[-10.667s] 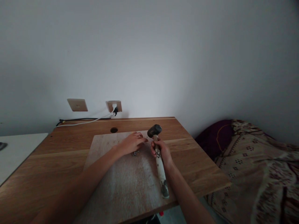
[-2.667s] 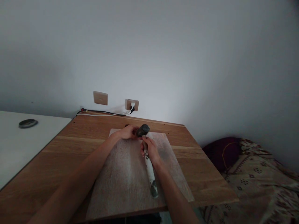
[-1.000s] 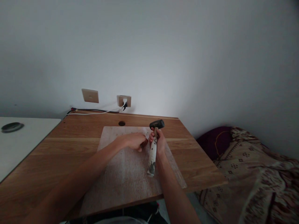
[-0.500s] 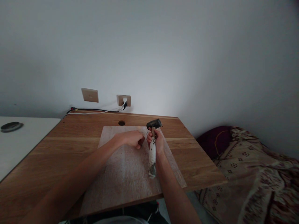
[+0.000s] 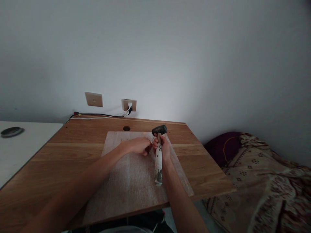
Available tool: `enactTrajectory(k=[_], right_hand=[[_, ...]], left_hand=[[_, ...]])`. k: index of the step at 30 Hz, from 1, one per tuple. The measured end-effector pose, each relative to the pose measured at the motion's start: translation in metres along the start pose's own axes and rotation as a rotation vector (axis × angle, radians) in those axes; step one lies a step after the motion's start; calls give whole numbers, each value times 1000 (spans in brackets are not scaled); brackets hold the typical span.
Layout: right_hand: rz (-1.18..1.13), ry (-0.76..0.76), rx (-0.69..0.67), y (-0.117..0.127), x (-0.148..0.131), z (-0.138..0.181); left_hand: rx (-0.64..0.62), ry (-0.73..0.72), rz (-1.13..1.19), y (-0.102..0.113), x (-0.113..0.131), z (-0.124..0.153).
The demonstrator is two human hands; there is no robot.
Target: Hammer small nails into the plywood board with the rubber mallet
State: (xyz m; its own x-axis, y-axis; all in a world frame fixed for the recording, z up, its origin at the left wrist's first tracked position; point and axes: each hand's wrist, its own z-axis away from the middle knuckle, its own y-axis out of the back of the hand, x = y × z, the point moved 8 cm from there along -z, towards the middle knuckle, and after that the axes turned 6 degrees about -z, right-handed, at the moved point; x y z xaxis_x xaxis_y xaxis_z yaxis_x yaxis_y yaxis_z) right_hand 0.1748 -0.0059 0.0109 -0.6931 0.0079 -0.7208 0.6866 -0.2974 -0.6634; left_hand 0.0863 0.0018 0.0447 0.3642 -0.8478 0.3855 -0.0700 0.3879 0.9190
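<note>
My right hand [image 5: 164, 147] is wrapped round the handle of a hammer [image 5: 158, 165] close under its dark head. The worn handle, flecked with white, points back toward me. To the left of it, my left hand [image 5: 141, 146] has its fingers curled, just above or on a pale wooden board [image 5: 136, 181]. Whatever those fingers pinch, if anything, is hidden from this angle. The two hands are almost touching near the board's far part.
The board lies on a brown wooden table [image 5: 204, 168] with a round cable hole [image 5: 126, 128]. Cables run from a wall socket [image 5: 129, 105] along the back edge. A white surface [image 5: 26, 142] adjoins at left; patterned bedding [image 5: 250, 174] lies at right.
My left hand has shifted slightly right, closer to my right hand. The hammer has barely moved and stays in my right hand.
</note>
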Motion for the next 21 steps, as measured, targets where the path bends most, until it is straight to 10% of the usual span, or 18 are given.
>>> enactTrajectory(k=[21], right_hand=[[-84,-82,-19,-3,7,0]], left_hand=[[159,183,71,53,-52,39]])
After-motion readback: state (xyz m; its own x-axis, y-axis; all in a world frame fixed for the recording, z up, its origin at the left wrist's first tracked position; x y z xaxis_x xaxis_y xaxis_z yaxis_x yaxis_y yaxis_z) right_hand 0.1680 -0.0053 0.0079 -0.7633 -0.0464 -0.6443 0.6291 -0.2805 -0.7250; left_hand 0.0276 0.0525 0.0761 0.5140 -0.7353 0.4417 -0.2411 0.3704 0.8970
